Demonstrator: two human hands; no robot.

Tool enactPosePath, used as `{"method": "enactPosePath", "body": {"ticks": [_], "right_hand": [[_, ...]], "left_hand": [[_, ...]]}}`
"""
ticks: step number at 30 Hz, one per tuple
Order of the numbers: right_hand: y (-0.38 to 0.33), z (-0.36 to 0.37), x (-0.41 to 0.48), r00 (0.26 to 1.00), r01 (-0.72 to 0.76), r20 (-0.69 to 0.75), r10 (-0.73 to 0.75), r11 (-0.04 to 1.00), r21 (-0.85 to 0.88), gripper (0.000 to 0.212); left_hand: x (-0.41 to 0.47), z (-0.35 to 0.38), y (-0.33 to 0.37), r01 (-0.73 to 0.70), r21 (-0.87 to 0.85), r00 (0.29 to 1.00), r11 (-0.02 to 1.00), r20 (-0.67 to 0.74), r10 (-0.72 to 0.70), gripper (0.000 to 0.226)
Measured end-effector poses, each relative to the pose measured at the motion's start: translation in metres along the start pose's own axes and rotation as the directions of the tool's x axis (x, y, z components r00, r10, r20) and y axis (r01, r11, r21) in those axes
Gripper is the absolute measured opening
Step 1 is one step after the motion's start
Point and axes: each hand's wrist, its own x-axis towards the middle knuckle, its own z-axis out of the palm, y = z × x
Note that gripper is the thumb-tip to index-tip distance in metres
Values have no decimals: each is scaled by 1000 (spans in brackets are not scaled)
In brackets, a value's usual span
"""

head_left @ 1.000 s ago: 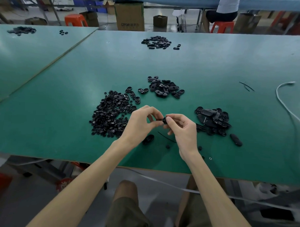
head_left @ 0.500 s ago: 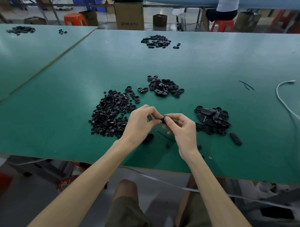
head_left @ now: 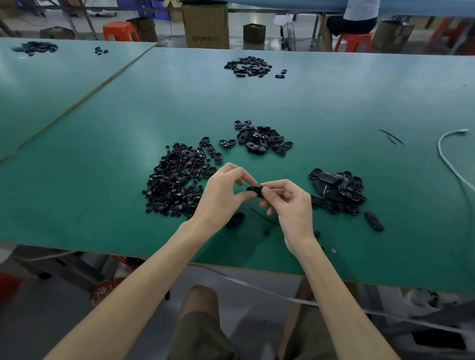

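Observation:
Both hands meet above the near middle of the green table (head_left: 95, 201). My left hand (head_left: 225, 195) and my right hand (head_left: 289, 206) pinch one small black plastic part (head_left: 254, 191) between thumbs and fingertips. A big heap of small black round pieces (head_left: 174, 180) lies left of my hands. A pile of black oval shells (head_left: 262, 140) lies beyond them, and another pile of larger black oval parts (head_left: 338, 191) sits to the right. One black oval part (head_left: 236, 220) rests under my left wrist, beside a thin black strip (head_left: 264, 217).
A lone black oval piece (head_left: 374, 221) lies right of the near pile. A white cable (head_left: 457, 171) runs down the table's right side. A farther black pile (head_left: 248, 65) sits at the back. Cardboard boxes (head_left: 205, 25), orange stools and a seated person (head_left: 355, 14) are behind the table.
The hands have stayed together on the small black part, with only slight finger shifts. More of the part shows between the fingertips now.

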Motion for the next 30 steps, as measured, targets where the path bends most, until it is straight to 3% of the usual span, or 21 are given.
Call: {"method": "enactPosePath", "body": {"ticks": [3, 11, 19, 26, 30], "right_hand": [[0, 0, 1, 1000, 11, 25, -11, 1000, -6, 13], [1, 0, 2, 999, 21, 30, -20, 1000, -12, 14], [3, 0, 2, 1000, 3, 9, -3, 999, -44, 7], [3, 1, 0, 999, -12, 44, 15, 998, -57, 6], [1, 0, 0, 999, -15, 48, 18, 998, -53, 4]], "left_hand": [[5, -4, -3, 62, -98, 995, 993, 81, -54, 28], [4, 0, -8, 205, -407, 974, 890, 173, -145, 17], [4, -3, -5, 261, -484, 962, 836, 207, -180, 19], [4, -5, -7, 352, -596, 936, 722, 202, -290, 20], [2, -6, -7, 369, -660, 929, 655, 259, -263, 22]]}}
